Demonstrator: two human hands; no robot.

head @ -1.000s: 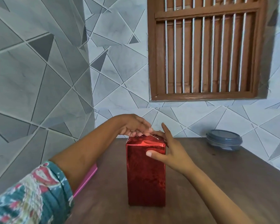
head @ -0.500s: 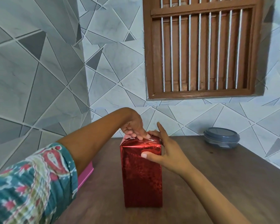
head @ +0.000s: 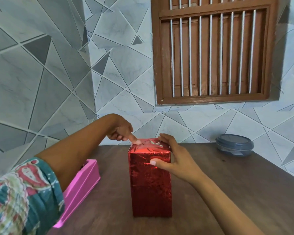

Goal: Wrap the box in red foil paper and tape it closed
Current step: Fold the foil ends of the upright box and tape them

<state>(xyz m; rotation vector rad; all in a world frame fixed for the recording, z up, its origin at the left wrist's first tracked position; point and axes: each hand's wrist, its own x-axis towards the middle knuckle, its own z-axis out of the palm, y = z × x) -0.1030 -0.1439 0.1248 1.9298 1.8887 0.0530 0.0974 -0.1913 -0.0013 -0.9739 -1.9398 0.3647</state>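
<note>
A tall box wrapped in shiny red foil [head: 150, 185] stands upright on the brown wooden table [head: 236, 192], near its middle. My left hand [head: 121, 131] reaches in from the left; its straight index finger presses down on the folded foil at the left of the box's top, the other fingers curled in. My right hand [head: 175, 158] holds the box's upper right part, thumb on the front face and fingers laid over the top edge. Crinkled foil folds and a glint like clear tape show on the top.
A pink oblong case [head: 81, 187] lies on the table to the left of the box, partly under my left arm. A grey lidded round container [head: 234, 145] sits at the back right by the tiled wall. A barred wooden window is above.
My left hand has shifted from several fingers on the box's top to one index finger pressing at its left edge. My right hand keeps its hold. The view has tilted slightly.
</note>
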